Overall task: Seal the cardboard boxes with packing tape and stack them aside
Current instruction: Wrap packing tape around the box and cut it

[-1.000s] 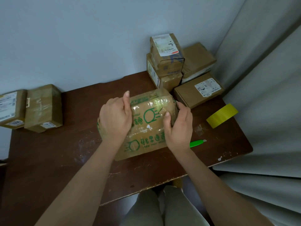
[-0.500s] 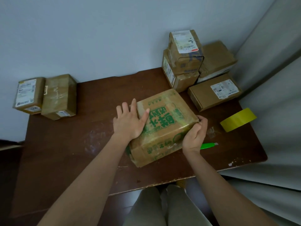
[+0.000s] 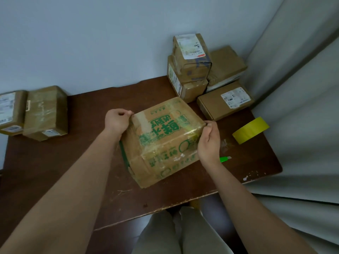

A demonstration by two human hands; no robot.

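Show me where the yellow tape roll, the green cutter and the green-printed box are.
yellow tape roll [image 3: 250,130], head view, on its outer band.
green cutter [image 3: 225,159], head view, on its green handle.
green-printed box [image 3: 165,132], head view, on its top face.

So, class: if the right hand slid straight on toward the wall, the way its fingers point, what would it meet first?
Probably the flat labelled box, which lies just beyond the right hand gripping the green-printed box. Depth is uncertain from this single view, so the hand might pass its near corner.

The box [image 3: 161,140] has been turned onto another face and now lies flat. The left hand [image 3: 117,121] has curled onto its top left edge, and the right hand [image 3: 209,142] pinches the right corner.
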